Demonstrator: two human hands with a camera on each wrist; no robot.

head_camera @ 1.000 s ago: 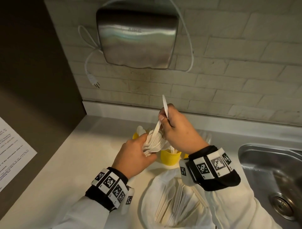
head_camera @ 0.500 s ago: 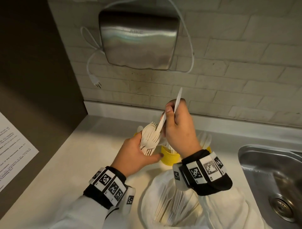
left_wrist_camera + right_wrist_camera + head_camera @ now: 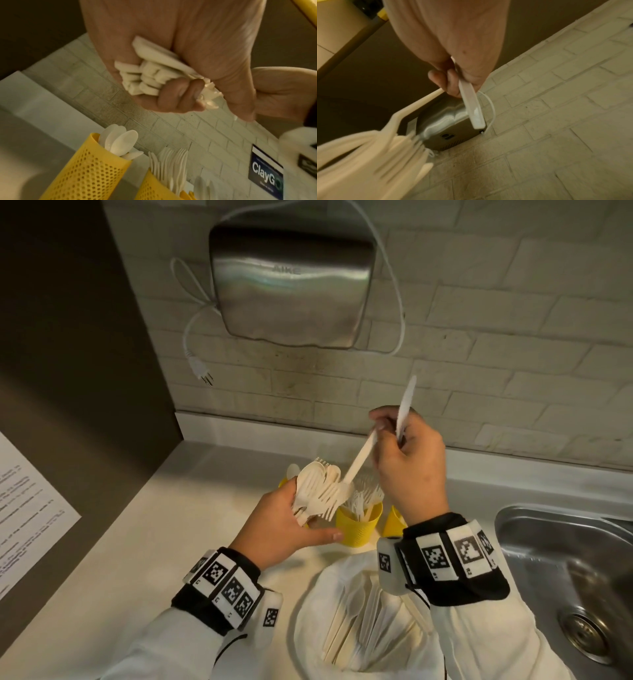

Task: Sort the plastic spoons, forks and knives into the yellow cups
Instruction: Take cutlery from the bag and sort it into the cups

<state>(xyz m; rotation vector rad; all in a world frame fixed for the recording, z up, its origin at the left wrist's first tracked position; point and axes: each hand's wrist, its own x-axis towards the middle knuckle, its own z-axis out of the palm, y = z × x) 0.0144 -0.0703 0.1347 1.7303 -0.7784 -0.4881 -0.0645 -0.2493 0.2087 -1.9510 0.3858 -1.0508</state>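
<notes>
My left hand (image 3: pixel 291 525) grips a bundle of white plastic spoons and forks (image 3: pixel 318 491) by their handles (image 3: pixel 145 75) above the counter. My right hand (image 3: pixel 407 460) is raised to the right of it. It holds a white knife (image 3: pixel 406 409) with the blade pointing up, and pinches the handle of a fork (image 3: pixel 359 462) whose head lies in the bundle. Behind the hands stand yellow perforated cups: the middle cup (image 3: pixel 358 523) holds forks (image 3: pixel 173 165), the left cup (image 3: pixel 85 173) holds spoons (image 3: pixel 120 140), and the right cup (image 3: pixel 394 520) is mostly hidden.
A white bag (image 3: pixel 318 611) of more cutlery lies open at the front of the counter. A steel sink (image 3: pixel 565 559) is at the right. A metal hand dryer (image 3: pixel 291 282) hangs on the brick wall, its plug (image 3: pixel 202 371) dangling. A printed sheet (image 3: pixel 24 508) is at the left.
My right hand has risen and moved right with the knife, drawing a fork by its handle out of the bundle. My left hand has kept its grip.
</notes>
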